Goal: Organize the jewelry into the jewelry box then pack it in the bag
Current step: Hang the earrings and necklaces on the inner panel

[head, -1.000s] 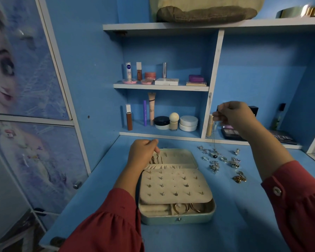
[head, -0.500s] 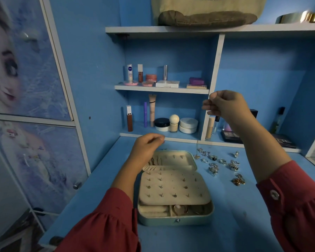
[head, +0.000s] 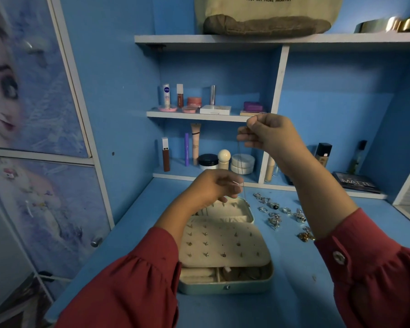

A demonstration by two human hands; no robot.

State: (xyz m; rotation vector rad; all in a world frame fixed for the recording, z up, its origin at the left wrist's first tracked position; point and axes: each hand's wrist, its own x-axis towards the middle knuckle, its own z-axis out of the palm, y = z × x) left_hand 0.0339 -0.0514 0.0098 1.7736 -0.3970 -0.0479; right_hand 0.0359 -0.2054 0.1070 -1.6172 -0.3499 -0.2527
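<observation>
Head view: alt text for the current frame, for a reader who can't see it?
A person in red sleeves holds a thin chain necklace stretched between a raised right hand and a lower left hand, above an open jewelry box on a blue desk. Loose rings and jewelry lie right of the box; cosmetics fill the shelves behind.

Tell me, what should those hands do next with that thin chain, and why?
Probably lower the necklace chain into the open jewelry box. The right hand pinches its top, the left hand steadies it lower down, and it hangs just above the box's far edge.
</observation>
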